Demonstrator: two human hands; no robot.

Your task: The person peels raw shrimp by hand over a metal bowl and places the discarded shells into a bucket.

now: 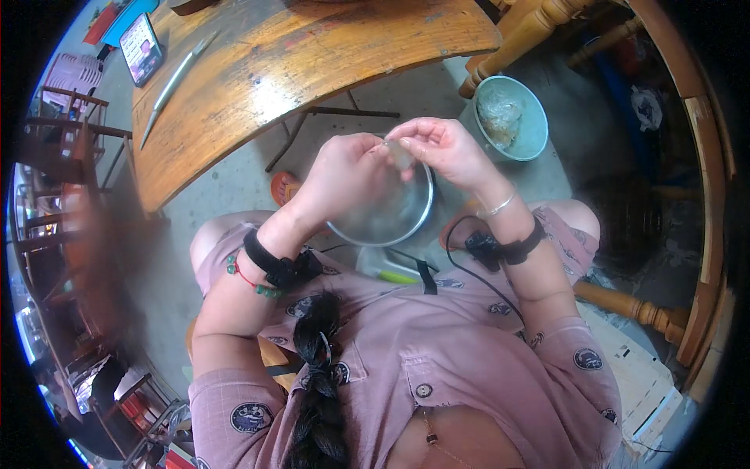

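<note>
Both hands meet above a round metal-rimmed bowl (429,209) between the knees. A small pale, translucent piece (401,155) is held between them; what it is cannot be made out. My left hand (349,173) has its fingers curled and pinched at the piece's left side. From the right, my right hand (443,152) pinches the same piece with thumb and forefinger. The bowl's inside is partly hidden by my left hand and looks hazy.
A wooden table (336,51) curves ahead, bearing a phone (141,48) and a long slim silver tool (178,84). At the right, a light-green bucket (535,117) holds clear plastic and brownish scraps. Wooden furniture legs (539,27) stand near it. A cable crosses my right leg.
</note>
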